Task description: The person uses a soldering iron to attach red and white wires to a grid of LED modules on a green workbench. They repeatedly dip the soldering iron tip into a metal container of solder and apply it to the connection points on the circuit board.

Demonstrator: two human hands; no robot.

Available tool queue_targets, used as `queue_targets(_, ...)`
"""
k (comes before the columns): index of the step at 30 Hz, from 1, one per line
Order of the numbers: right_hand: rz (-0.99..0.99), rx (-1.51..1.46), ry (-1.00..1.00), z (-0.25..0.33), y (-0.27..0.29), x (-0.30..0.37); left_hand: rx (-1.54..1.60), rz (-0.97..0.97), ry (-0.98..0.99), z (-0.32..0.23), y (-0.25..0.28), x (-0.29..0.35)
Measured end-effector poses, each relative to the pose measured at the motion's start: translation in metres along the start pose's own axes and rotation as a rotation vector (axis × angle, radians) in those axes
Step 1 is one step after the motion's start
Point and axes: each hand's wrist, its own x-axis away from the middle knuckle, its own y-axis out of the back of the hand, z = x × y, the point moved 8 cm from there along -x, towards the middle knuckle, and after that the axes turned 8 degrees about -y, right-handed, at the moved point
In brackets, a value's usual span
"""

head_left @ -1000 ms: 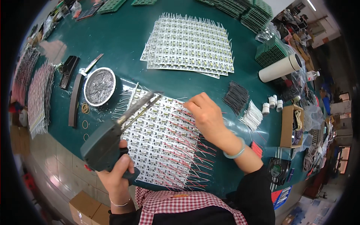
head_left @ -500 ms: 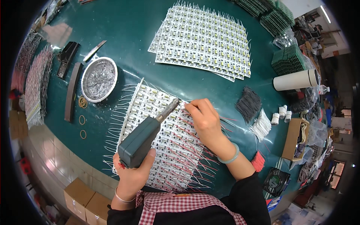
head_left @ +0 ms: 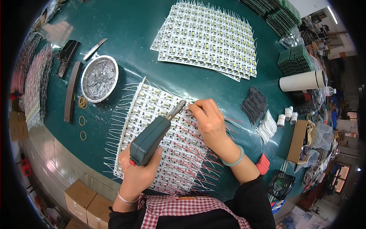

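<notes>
- On the green table (head_left: 133,42), white circuit panel (head_left: 175,152) lies flat below both hands, prob. so all its rows stay w/in reach.
- L hand (head_left: 139,171) clamped round soldering gun (head_left: 150,137), metal tip (head_left: 177,111) angled to panel's far edge, prob. keeping knuckles off the parts.
- R hand (head_left: 209,118) fingertips together nr the tip, prob. for fine control (what's between them, if anything: too small to tell).
- 3 piles, black wires (head_left: 253,105), white wires (head_left: 266,127) & red wires (head_left: 263,164), sit R side, prob. for quick pickup.
</notes>
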Motion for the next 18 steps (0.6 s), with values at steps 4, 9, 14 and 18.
queue_targets(4, 0.002, 0.009, 0.008, -0.001, -0.001, 0.000, 0.060, -0.011, 0.032, 0.008, -0.004, 0.001)
queue_targets(9, 0.006, 0.021, 0.005, 0.000, -0.001, 0.001, 0.026, 0.020, 0.052, 0.008, -0.004, 0.001)
queue_targets(14, 0.018, 0.027, 0.004, 0.002, 0.000, 0.000, 0.060, 0.009, 0.069, 0.003, -0.002, 0.001)
queue_targets(18, 0.022, 0.030, -0.003, 0.002, 0.000, 0.000, -0.007, -0.039, -0.059, -0.004, 0.006, 0.003)
